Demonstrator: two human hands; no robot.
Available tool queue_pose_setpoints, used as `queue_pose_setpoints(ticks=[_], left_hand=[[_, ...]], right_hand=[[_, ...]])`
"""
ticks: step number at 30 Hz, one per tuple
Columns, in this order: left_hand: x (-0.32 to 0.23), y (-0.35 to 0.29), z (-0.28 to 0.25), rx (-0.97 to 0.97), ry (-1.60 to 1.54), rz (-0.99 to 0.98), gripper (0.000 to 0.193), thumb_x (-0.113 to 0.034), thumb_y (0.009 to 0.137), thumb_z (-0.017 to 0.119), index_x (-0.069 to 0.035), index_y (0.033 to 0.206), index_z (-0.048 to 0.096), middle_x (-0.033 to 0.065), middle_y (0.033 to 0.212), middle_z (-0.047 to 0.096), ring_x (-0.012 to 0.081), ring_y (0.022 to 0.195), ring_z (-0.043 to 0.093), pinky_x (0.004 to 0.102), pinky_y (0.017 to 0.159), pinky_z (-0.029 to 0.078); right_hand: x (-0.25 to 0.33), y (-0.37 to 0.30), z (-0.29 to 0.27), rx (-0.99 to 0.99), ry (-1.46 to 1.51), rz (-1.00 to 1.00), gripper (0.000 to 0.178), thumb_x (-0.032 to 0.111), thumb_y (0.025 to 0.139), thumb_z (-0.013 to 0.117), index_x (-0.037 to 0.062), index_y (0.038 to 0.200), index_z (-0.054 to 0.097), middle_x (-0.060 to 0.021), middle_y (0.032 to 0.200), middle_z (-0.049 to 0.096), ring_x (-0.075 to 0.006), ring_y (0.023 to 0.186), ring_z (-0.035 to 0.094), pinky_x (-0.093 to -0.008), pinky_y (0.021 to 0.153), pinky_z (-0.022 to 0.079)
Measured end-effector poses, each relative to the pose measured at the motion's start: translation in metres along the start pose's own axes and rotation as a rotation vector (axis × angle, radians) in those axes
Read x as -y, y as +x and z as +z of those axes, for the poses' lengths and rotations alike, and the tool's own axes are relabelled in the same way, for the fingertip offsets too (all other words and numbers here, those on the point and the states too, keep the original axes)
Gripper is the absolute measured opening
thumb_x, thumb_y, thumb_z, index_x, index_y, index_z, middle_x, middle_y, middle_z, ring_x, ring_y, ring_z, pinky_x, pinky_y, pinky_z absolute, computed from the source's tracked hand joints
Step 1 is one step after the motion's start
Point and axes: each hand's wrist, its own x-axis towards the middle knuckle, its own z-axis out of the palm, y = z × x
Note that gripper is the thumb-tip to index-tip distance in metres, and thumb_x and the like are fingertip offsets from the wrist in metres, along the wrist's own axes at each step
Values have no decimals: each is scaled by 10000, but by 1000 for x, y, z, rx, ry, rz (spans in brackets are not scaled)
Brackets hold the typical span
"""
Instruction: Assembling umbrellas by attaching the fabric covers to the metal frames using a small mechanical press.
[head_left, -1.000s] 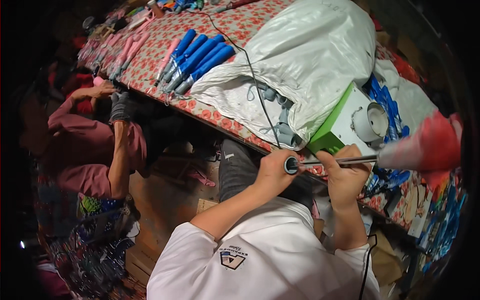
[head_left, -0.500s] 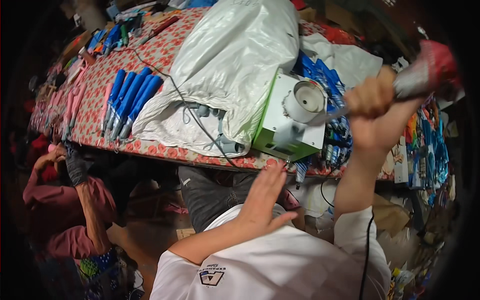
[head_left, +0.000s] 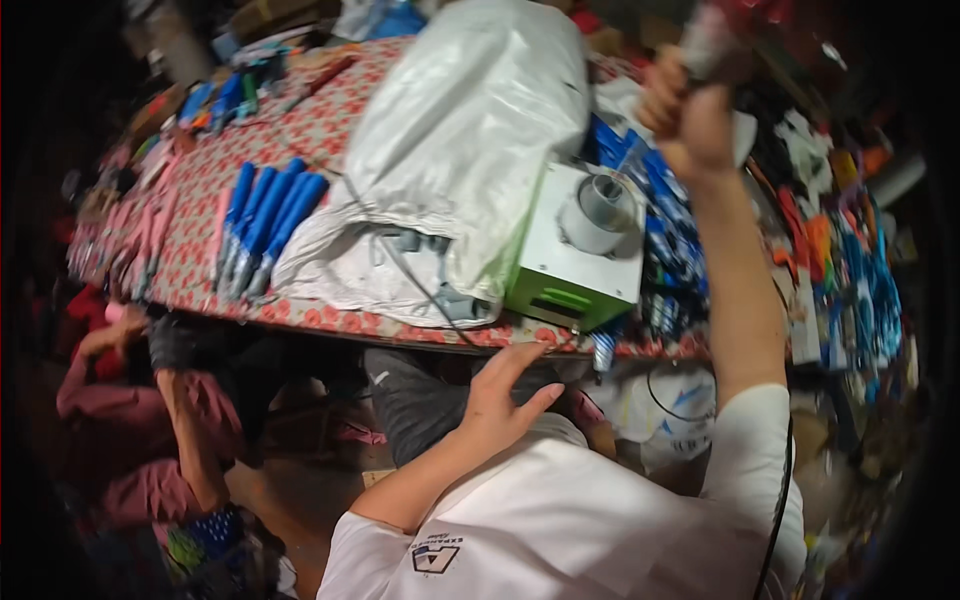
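Up at the far right, my right hand point(head_left: 690, 115) is closed around what looks like a folded umbrella point(head_left: 716, 42), grey and red and smeared by motion. Fingers stretched and thumb apart, my left hand point(head_left: 507, 393) is at the near table edge, in front of a white and green box-shaped machine point(head_left: 575, 265); it holds nothing. On top of that machine is a round white collar point(head_left: 588, 235), with a grey tubular piece point(head_left: 606, 200) upright in it. Left of the machine, more grey tubular pieces point(head_left: 460, 304) show in the mouth of a big white sack point(head_left: 465, 120).
Folded blue umbrellas point(head_left: 270, 215) lie in a row on the flowered tablecloth point(head_left: 330, 125). More blue wrapped items point(head_left: 675, 240) sit right of the machine. A dark cable point(head_left: 415, 280) crosses the sack's mouth. Another person's arm point(head_left: 190, 430) is at the left.
My right hand has risen away toward the far side with the umbrella. A grey tubular piece now stands up in the collar, which looked hollow before. My left hand has drawn slightly nearer and left.
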Motion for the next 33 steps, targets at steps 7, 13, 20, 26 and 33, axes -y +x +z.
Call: queue_pose_setpoints(ticks=[7, 13, 20, 26, 33], left_hand=[[9, 15, -20, -68, -1163, -279, 458, -322, 957, 552, -4, 1284, 524, 141, 1158, 616, 200, 875, 608, 288, 752, 499], [-1, 7, -37, 228, -909, -450, 416, -354, 961, 517, -23, 1201, 597, 123, 1036, 651, 170, 706, 571, 280, 635, 474], [-6, -10, -43, -3, -35, -223, 309, -207, 864, 650, -14, 1104, 632, 70, 894, 664, 135, 667, 541, 255, 611, 443], [0, -22, -38, 31, -169, -300, 287, -87, 779, 676, -19, 1054, 631, 45, 845, 643, 151, 697, 550, 247, 656, 451], [-12, -11, -45, -149, -258, -407, 271, -42, 742, 645, -17, 1012, 627, 48, 817, 630, 137, 632, 529, 229, 584, 430]], right_hand=[[74, -81, 65, 191, 696, -80, 276, 165, 978, 371, 152, 702, 378, 85, 463, 267, -9, 336, 141, -190, 299, 123], [-9, -91, 68, 110, 934, 78, 315, 258, 994, 396, 148, 700, 373, 92, 466, 240, -7, 361, 114, -192, 322, 86], [-67, -107, 46, -160, 778, 136, 396, 422, 994, 398, 148, 710, 370, 77, 499, 223, -36, 399, 151, -213, 367, 155], [-40, -80, 82, -224, 491, 125, 488, 525, 929, 472, 43, 899, 542, -76, 726, 514, -150, 601, 467, -243, 503, 365], [-126, -128, 132, 225, 38, 607, 432, 401, 961, 485, 6, 1102, 591, -130, 1139, 607, -212, 990, 577, -340, 891, 461]])
